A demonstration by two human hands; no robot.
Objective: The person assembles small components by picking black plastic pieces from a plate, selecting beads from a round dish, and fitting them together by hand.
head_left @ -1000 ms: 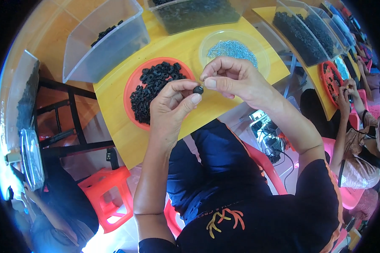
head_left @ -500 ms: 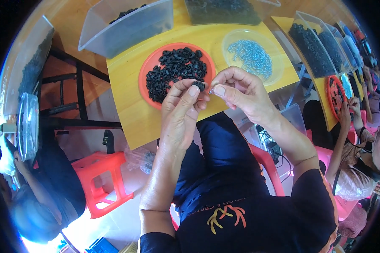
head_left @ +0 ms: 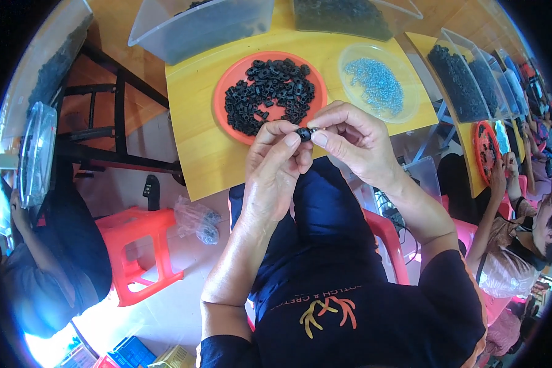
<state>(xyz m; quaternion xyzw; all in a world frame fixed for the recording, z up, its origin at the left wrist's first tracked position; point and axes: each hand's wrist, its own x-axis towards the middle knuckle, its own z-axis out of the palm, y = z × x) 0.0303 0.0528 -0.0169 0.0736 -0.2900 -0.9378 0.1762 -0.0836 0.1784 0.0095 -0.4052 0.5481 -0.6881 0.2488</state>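
Observation:
Between thumb and fingers, my left hand [head_left: 276, 161] pinches a small black plastic part [head_left: 304, 133]. My right hand [head_left: 357, 142] is closed in a pinch on a tiny shiny metal piece [head_left: 314, 129] held against the right side of that part; its exact kind is too small to make out. Just beyond my hands, an orange-red round tray [head_left: 222, 124] holds many loose black plastic parts [head_left: 276, 92]. To its right stands a clear round dish [head_left: 411, 109] with a heap of small silvery-blue pieces [head_left: 374, 84].
Clear bins [head_left: 202, 30] of black parts stand along the far side of the yellow table [head_left: 196, 165]. A red stool [head_left: 138, 245] and a plastic bag [head_left: 196, 221] are on the left. Co-workers sit on both sides, one with a hand [head_left: 498, 172] at another red tray [head_left: 484, 144].
My right hand has brought the metal piece up against the black part, closing the small gap between them. The view has shifted slightly, so the table and trays appear further right and higher.

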